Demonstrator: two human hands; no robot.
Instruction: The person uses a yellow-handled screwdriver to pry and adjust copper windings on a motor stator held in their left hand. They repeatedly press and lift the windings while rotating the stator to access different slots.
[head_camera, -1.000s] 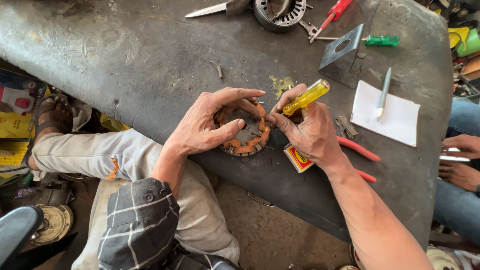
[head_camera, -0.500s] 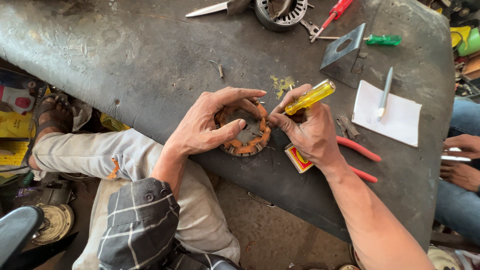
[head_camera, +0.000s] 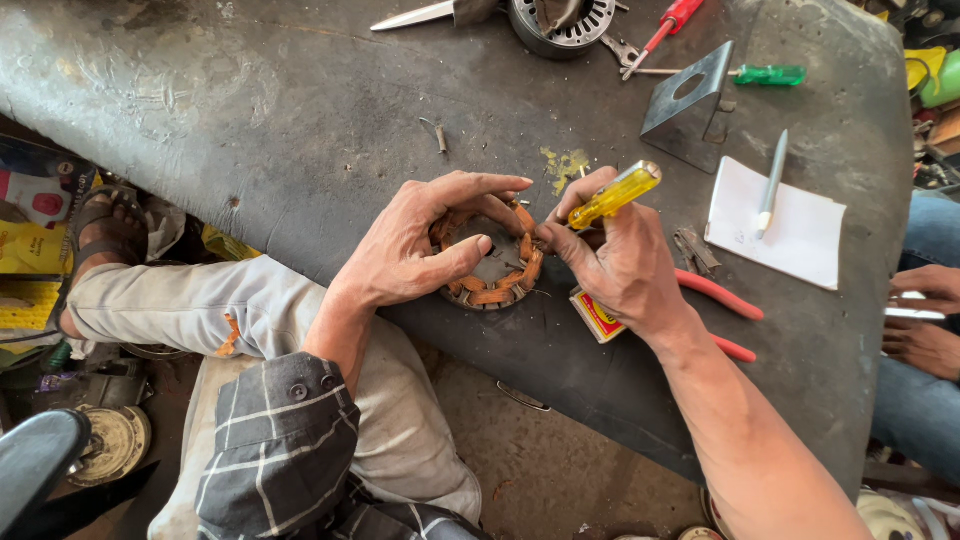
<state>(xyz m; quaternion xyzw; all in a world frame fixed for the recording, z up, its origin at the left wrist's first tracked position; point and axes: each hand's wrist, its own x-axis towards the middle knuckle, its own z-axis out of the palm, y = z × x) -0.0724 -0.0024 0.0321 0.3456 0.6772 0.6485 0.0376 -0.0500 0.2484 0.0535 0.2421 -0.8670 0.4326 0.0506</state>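
A round motor stator with copper-orange windings (head_camera: 492, 262) lies on the dark metal worktop (head_camera: 250, 130). My left hand (head_camera: 420, 245) wraps over its left side, thumb and fingers gripping the ring. My right hand (head_camera: 620, 265) holds a yellow-handled screwdriver (head_camera: 614, 196), its tip hidden down at the stator's right rim. A small red and yellow box (head_camera: 596, 316) lies just under my right hand.
Red-handled pliers (head_camera: 722, 296), a white paper with a pen (head_camera: 775, 205), a bent grey metal bracket (head_camera: 690, 100), a green and a red screwdriver, and a round motor housing (head_camera: 560, 20) lie around. Another person's hand (head_camera: 925, 315) is at the right edge.
My right hand has tilted the screwdriver slightly against the stator rim. The left hand keeps its grip in the same place.
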